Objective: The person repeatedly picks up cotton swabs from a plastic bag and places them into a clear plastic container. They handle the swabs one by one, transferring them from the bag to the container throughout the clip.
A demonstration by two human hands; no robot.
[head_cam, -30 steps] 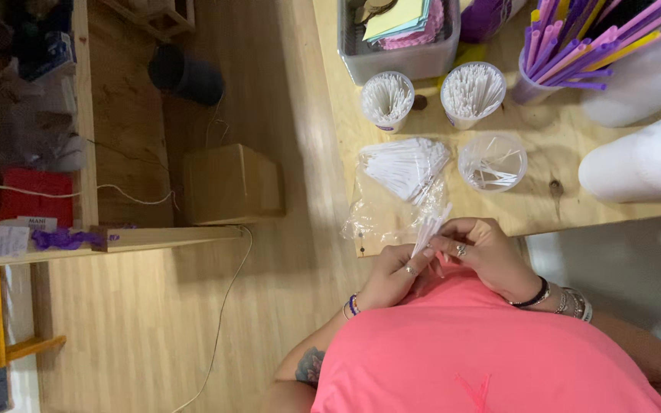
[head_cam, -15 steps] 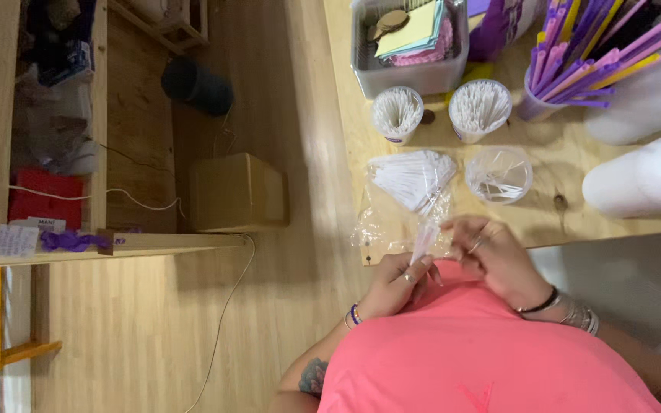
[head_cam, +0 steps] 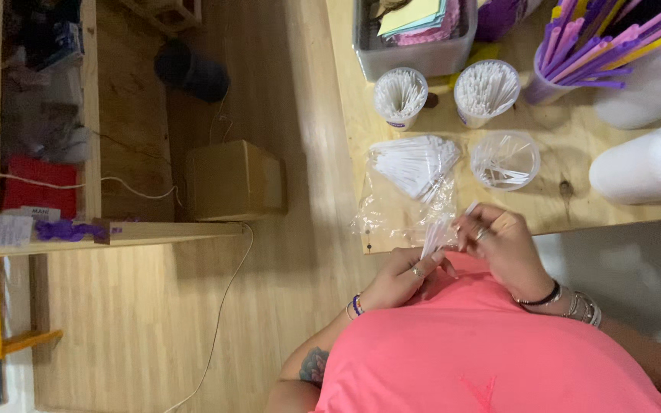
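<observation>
My left hand (head_cam: 403,277) and my right hand (head_cam: 499,245) meet just above my pink shirt, at the near edge of the wooden table (head_cam: 575,206). Together they pinch a small bunch of thin white sticks (head_cam: 436,233) in a clear wrapper. Just beyond the hands lies a clear plastic bag (head_cam: 407,183) with a fan of the same white sticks. A clear cup (head_cam: 505,160) with a few white sticks stands beside it. Two paper cups (head_cam: 400,97) (head_cam: 486,92) packed with white sticks stand further back.
A grey bin of coloured paper (head_cam: 415,34) and a cup of purple, pink and yellow straws (head_cam: 575,53) sit at the back. Two white foam shapes (head_cam: 648,164) lie at the right. A cardboard box (head_cam: 232,181), a cable and a dark round container (head_cam: 189,70) are on the floor; wooden shelving (head_cam: 86,130) is left.
The view has shifted slightly, so the table sits a little lower in frame. Both hands stay together on the white sticks, with small finger movements.
</observation>
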